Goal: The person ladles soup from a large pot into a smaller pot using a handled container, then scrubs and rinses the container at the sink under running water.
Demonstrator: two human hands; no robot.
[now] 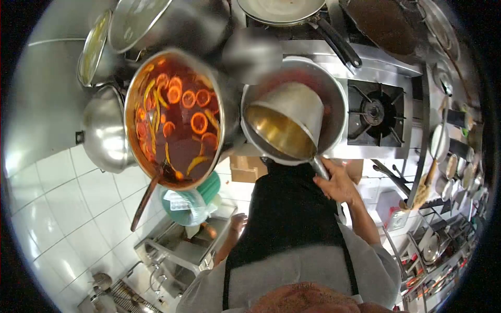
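My right hand (338, 182) is closed round the handle of a metal saucepan (297, 115). The saucepan is tilted to the left, and its shiny golden-looking inside shows. It sits over the mouth of a large aluminium pot (342, 120), whose inner wall has reddish stains; the saucepan hides most of the pot's contents. My left hand (238, 223) hangs low beside the black apron (292, 214), with its fingers loosely apart and nothing seen in it. To the left stands a big pot of dark red liquid (180, 130) with citrus slices and yellow peel strips. A long brown handle (145, 201) leans out over its rim.
A gas burner (376, 112) lies right of the aluminium pot. A frying pan (284, 8) stands behind, its black handle pointing forward. A green bin (209, 188) and a sink (193, 242) are at lower left. Utensils crowd the right side.
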